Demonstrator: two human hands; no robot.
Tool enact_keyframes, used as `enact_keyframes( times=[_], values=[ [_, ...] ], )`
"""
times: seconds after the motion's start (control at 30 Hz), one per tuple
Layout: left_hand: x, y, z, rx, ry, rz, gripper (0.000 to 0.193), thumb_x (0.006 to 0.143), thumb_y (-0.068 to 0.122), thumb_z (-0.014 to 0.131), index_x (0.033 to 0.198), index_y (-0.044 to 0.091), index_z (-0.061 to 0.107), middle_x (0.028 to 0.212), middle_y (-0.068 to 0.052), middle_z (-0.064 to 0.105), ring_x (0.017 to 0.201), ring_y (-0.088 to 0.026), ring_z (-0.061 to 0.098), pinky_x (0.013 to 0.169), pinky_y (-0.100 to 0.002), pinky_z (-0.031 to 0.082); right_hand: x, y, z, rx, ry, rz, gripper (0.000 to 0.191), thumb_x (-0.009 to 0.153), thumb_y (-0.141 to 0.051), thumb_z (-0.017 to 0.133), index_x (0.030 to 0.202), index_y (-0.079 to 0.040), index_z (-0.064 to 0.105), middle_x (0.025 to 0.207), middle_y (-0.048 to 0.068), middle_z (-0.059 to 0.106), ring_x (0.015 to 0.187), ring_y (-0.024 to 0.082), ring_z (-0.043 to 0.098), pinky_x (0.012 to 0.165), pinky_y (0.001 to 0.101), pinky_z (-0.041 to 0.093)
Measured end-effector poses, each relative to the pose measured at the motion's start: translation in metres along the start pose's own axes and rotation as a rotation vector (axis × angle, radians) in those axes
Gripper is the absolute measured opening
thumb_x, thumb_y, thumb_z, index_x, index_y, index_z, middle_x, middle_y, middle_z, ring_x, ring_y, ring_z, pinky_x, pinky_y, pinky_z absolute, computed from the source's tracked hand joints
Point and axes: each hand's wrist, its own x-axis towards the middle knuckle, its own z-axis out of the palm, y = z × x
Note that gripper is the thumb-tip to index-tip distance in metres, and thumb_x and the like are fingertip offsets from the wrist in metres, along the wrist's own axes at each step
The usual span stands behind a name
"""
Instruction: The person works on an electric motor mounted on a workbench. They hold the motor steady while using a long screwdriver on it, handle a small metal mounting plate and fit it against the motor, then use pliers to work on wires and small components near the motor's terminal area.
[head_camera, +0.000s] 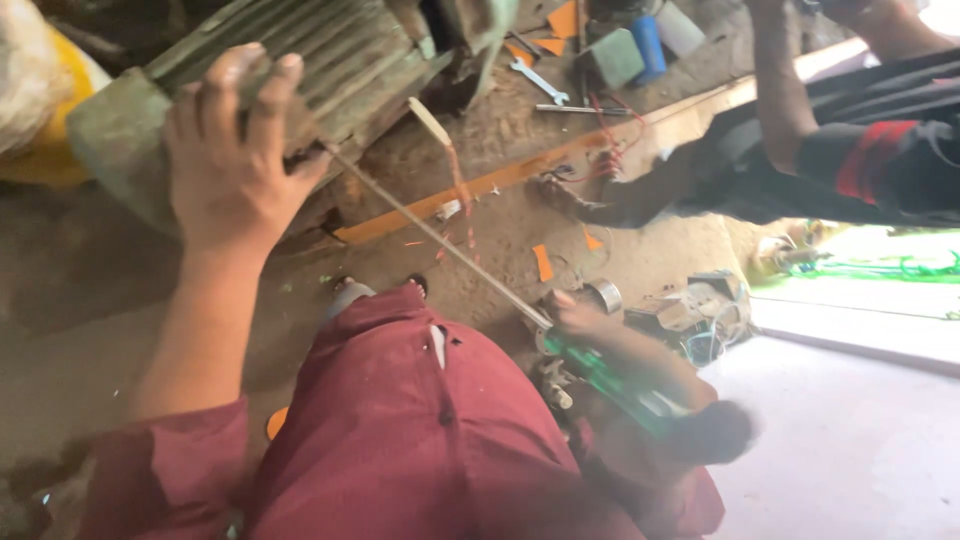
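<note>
My left hand (235, 150) lies spread on the end of a grey-green ribbed motor housing (340, 50) at the top left, fingers over its edge. My right hand (580, 315) grips a long screwdriver by the front of its green handle (600, 378). Its thin metal shaft (440, 235) runs up and left to the motor, and the tip sits just below my left hand. My knees in maroon cloth (420, 440) fill the lower middle of the head view.
Another person in black with a red band (860, 160) crouches at the top right. A spanner (540, 80), a blue cylinder (650, 40), an orange strip (480, 185), red wires and a metal ring (605, 295) lie on the dirt floor. A pale smooth floor (850, 440) is at the right.
</note>
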Motion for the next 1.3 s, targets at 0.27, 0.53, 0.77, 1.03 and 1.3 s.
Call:
enact_keyframes(
  times=[0.27, 0.53, 0.77, 1.03, 1.3],
  values=[
    [0.003, 0.003, -0.005, 0.015, -0.002, 0.009, 0.087, 0.076, 0.03, 0.097, 0.149, 0.016, 0.052, 0.148, -0.008, 0.047, 0.128, -0.034, 0.053, 0.101, -0.05, 0.046, 0.013, -0.01, 0.014, 0.239, 0.296, 0.12, 0.08, 0.095, -0.067, 0.05, 0.126, 0.005, 0.067, 0.136, 0.022, 0.064, 0.122, 0.029, 0.063, 0.098, 0.038, 0.051],
    [0.003, 0.001, -0.003, 0.017, -0.025, -0.004, 0.087, 0.079, 0.032, 0.097, 0.15, 0.018, 0.048, 0.153, -0.007, 0.045, 0.13, -0.031, 0.052, 0.109, -0.05, 0.047, 0.009, 0.0, 0.005, -0.894, 0.151, -0.419, 0.054, 0.113, -0.045, 0.06, 0.141, 0.001, 0.052, 0.146, 0.025, 0.047, 0.142, 0.031, 0.048, 0.12, 0.0442, 0.049],
    [0.001, 0.001, -0.001, 0.023, -0.004, 0.009, 0.087, 0.08, 0.031, 0.097, 0.15, 0.017, 0.047, 0.151, -0.007, 0.046, 0.13, -0.031, 0.052, 0.109, -0.049, 0.047, 0.014, 0.0, 0.006, -0.856, 0.341, -0.259, 0.037, 0.105, -0.028, 0.068, 0.126, 0.0, 0.059, 0.126, 0.023, 0.06, 0.123, 0.034, 0.057, 0.106, 0.0479, 0.052],
    [0.004, 0.002, -0.003, 0.011, -0.009, 0.007, 0.09, 0.077, 0.03, 0.097, 0.152, 0.018, 0.048, 0.15, -0.007, 0.046, 0.127, -0.031, 0.053, 0.109, -0.049, 0.048, 0.018, -0.005, 0.005, -0.653, 0.387, -0.23, 0.041, 0.094, -0.024, 0.081, 0.121, 0.001, 0.063, 0.119, 0.021, 0.07, 0.114, 0.036, 0.071, 0.096, 0.0481, 0.06],
    [0.005, 0.002, 0.0, 0.024, -0.017, -0.001, 0.091, 0.077, 0.032, 0.097, 0.153, 0.018, 0.049, 0.151, -0.007, 0.044, 0.132, -0.033, 0.052, 0.107, -0.05, 0.048, 0.016, -0.007, 0.007, -0.74, 0.415, 0.064, 0.078, 0.092, -0.073, 0.058, 0.116, -0.001, 0.077, 0.119, 0.022, 0.075, 0.104, 0.029, 0.071, 0.087, 0.0322, 0.059]
  ],
)
